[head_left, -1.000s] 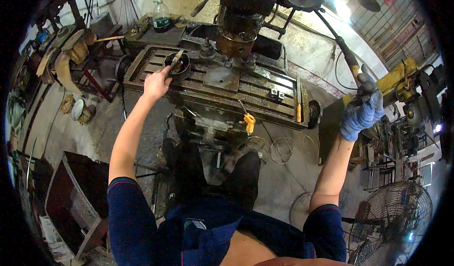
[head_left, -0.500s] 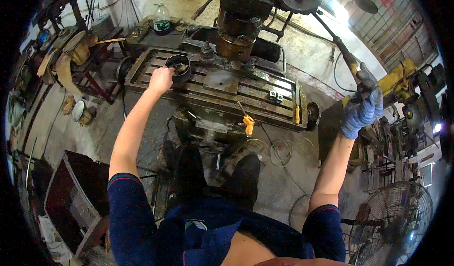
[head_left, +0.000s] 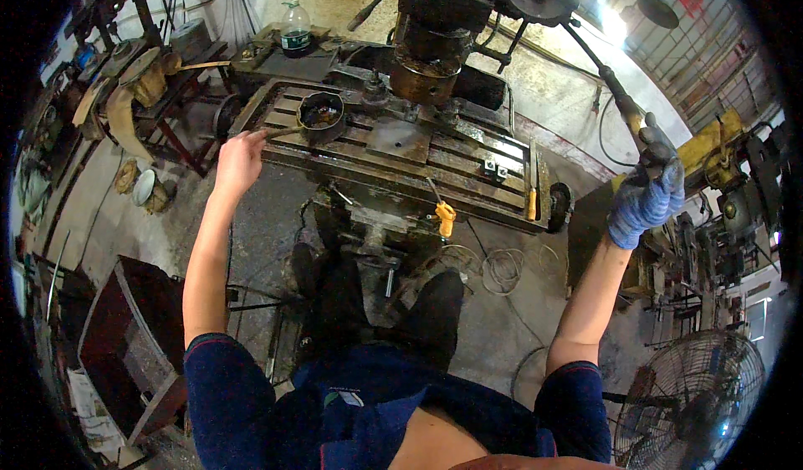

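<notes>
My bare left hand [head_left: 240,162] is at the left front edge of the slotted machine table [head_left: 376,165], its fingers closed on a thin brownish stick [head_left: 283,130]. The stick's far end reaches the rim of a round dark pot [head_left: 321,112] on the table; I cannot tell what kind of tool it is. Dark, wet-looking contents show inside the pot. Over on the right, my right hand [head_left: 644,194], in a blue glove with dark fingers, is closed round the lower end of a long machine lever [head_left: 615,89].
The machine's spindle head [head_left: 427,60] hangs above the table. Two small metal blocks [head_left: 495,169] and a yellow-handled tool [head_left: 532,194] lie at its right. A yellow tool [head_left: 445,217] hangs in front. A fan [head_left: 694,395] stands lower right, a metal bin [head_left: 138,344] lower left.
My left hand has drawn back from the pot, left and nearer to me, and the stick now shows between them. My right hand stays on the lever. The view has shifted slightly.
</notes>
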